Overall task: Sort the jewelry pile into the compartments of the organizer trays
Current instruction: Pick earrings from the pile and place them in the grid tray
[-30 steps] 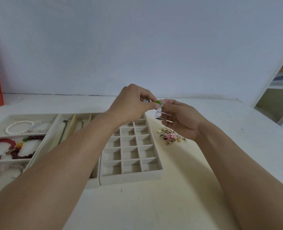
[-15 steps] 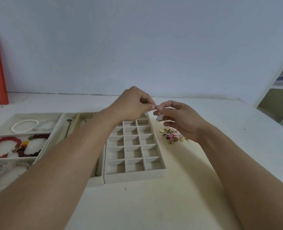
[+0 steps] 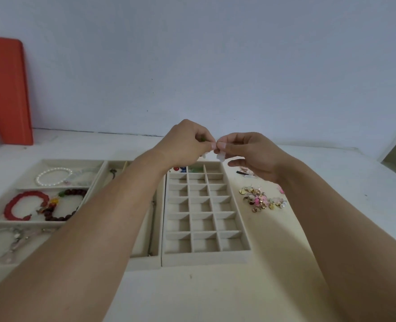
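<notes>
White tabletop (image 3: 215,296): left hand (image 3: 185,145) and right hand (image 3: 250,156) each pinch a small pale earring (image 3: 220,157) above grid tray (image 3: 206,257); step, separating; next, likely dropping into a free cell.

- The beige, many-celled organizer tray (image 3: 206,257) is showing a matt, velvety cloth lining.
- The round pearl-white bead bracelet (image 3: 52,177) is looking glossy.
- The small gold-coloured jewelry pile (image 3: 261,199) is gleaming like metal.
</notes>
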The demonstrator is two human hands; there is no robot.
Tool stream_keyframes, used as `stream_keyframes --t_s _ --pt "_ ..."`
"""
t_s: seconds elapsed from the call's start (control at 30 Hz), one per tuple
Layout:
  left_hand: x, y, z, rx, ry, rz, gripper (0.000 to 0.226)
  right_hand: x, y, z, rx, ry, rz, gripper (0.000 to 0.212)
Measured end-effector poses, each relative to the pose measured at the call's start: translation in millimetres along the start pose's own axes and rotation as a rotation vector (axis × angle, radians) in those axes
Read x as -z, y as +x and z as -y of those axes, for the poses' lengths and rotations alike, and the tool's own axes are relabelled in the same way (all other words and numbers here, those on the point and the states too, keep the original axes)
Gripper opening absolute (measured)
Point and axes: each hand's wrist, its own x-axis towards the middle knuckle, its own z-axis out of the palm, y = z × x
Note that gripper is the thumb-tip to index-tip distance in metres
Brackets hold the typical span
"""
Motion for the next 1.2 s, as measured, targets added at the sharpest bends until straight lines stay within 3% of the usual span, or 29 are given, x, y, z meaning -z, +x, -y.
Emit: stream_keyframes --t_s 0.17,0.37,0.53,0.93,1.2 --pt "4.4 3.1 10.4 0.095 0.054 -0.051 0.009 -2.1 19.2 3.5 0.046 -0.297 -0.107 0.011" --pt "8.5 4.8 12.5 0.122 0.044 -0.088 0.006 -11.0 26.2 -4.1 -0.033 -0.578 0.004 0.006" --pt "8.9 4.7 11.4 0.120 0.040 -0.088 0.005 -14.8 32.3 -12.3 -0.025 -0.740 0.004 0.011" --pt "11.2 5.8 8.1 0.111 0.071 -0.091 0.006 -21.2 37.8 -20.6 0.081 -0.832 -0.047 0.006" --pt "11.4 4.7 7.1 0.110 0.068 -0.080 0.006 -21.8 41.7 -22.5 -0.001 -0.804 -0.096 0.011"
